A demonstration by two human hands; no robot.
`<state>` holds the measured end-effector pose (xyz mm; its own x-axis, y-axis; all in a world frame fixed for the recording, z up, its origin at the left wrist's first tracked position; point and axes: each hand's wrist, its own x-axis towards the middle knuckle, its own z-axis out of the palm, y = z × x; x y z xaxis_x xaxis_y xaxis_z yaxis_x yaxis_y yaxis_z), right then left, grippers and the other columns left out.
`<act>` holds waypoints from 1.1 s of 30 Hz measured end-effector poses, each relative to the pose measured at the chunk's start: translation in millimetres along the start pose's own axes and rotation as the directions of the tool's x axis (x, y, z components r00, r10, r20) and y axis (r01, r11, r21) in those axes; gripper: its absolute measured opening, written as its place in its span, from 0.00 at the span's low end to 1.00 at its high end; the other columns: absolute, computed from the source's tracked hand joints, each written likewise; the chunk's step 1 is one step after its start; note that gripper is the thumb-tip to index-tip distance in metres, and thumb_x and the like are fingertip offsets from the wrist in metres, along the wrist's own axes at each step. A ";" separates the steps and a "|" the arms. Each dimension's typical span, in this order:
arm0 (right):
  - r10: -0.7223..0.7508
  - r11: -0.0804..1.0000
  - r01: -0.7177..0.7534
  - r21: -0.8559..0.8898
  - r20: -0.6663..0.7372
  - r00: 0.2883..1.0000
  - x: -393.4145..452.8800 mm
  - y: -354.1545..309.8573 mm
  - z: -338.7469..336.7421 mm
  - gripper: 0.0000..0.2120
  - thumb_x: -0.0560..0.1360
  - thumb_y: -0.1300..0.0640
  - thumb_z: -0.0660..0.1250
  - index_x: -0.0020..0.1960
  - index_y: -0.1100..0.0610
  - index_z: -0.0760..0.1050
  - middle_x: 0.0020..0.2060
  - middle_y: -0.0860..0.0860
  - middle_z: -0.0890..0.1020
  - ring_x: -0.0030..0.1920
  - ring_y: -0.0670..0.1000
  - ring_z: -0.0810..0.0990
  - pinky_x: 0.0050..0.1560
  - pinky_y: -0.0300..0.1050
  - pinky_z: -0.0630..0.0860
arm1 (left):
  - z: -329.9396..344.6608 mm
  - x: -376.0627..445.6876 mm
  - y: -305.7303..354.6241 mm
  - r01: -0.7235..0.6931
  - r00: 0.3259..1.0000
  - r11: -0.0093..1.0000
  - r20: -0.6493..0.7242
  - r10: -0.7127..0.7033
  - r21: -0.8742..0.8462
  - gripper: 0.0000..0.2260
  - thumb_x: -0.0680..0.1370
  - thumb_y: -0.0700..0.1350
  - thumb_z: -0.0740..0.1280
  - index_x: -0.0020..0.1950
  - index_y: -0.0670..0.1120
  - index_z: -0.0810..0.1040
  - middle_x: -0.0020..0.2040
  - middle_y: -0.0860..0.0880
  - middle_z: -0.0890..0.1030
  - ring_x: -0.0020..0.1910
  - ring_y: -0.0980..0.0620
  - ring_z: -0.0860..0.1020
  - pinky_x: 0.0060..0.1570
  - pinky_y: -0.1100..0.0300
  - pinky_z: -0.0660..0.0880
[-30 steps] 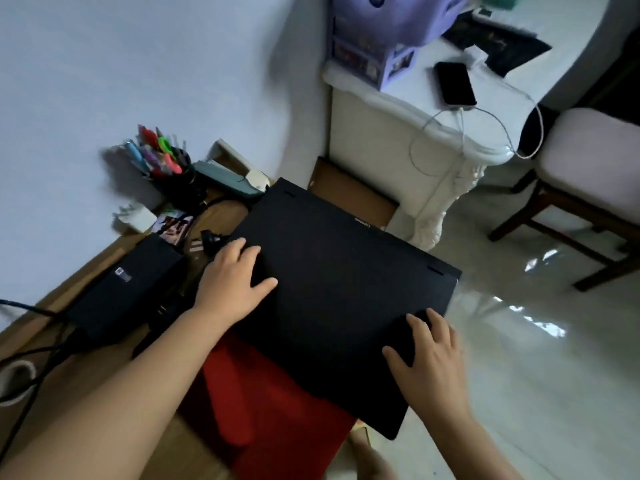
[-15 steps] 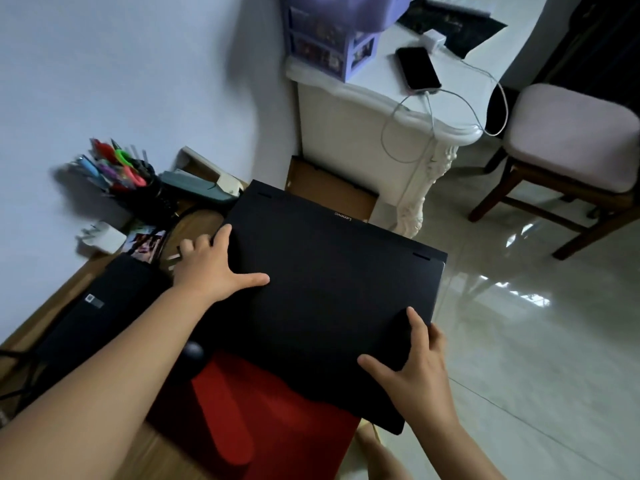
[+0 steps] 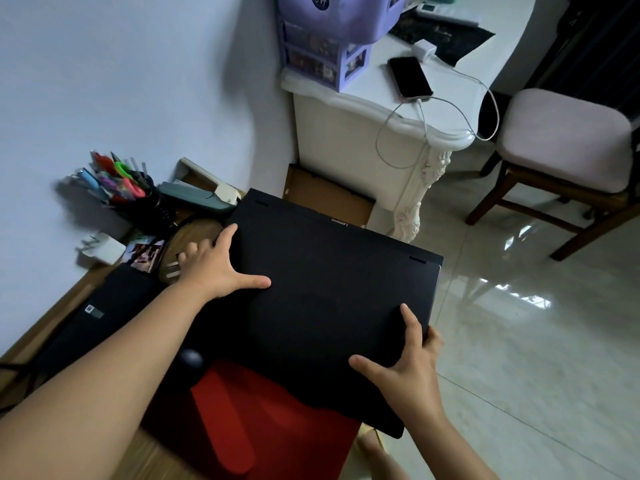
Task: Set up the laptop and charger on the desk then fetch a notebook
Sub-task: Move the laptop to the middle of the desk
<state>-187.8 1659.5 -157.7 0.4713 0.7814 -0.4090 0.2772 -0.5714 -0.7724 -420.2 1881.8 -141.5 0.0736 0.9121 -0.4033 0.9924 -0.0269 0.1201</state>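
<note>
Two hands on closed laptop, which overhangs worktop edge, long axis running away-right. Left hand grip: thumb on lid, fingers seemingly curled around the left edge. Right hand grip clasps near-right corner. Charger lies left, nearer left hand.

Black laptop — closed, flat.
</note>
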 end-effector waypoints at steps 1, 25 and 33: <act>0.004 1.000 -0.004 0.010 -0.012 1.000 0.8 -0.4 0.2 0.52 0.58 0.48 0.79 0.71 0.38 0.50 0.70 0.48 0.51 0.67 0.51 0.63 0.64 0.45 0.66 | -1.2 1.0 0.0 0.004 1.000 1.000 0.000 -0.004 -0.006 0.56 0.50 0.76 0.67 0.73 0.59 0.49 0.68 0.41 0.68 0.66 0.37 0.63 0.63 0.44 0.60; -0.132 0.987 0.148 0.065 -0.207 0.969 9.1 -22.5 -29.9 0.54 0.59 0.49 0.78 0.69 0.30 0.43 0.66 0.44 0.58 0.60 0.42 0.61 0.54 0.40 0.64 | -14.8 -15.8 8.1 0.083 0.985 0.878 -0.096 -0.145 -0.471 0.42 0.52 0.65 0.76 0.57 0.56 0.59 0.63 0.45 0.68 0.64 0.42 0.63 0.56 0.43 0.66; -0.211 0.976 0.216 0.018 -0.145 0.967 19.1 -37.8 -50.8 0.52 0.59 0.46 0.77 0.70 0.33 0.46 0.58 0.38 0.57 0.59 0.41 0.61 0.54 0.39 0.63 | -28.5 -36.0 1.0 0.139 0.980 0.861 -0.059 -0.191 -0.489 0.42 0.49 0.67 0.76 0.53 0.55 0.58 0.61 0.46 0.68 0.54 0.47 0.67 0.49 0.49 0.67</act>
<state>-146.8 1683.3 -111.6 0.5185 0.8396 -0.1618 0.3576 -0.3848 -0.8509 -424.7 1860.5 -101.0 -0.1234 0.9230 -0.3646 0.8167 0.3031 0.4910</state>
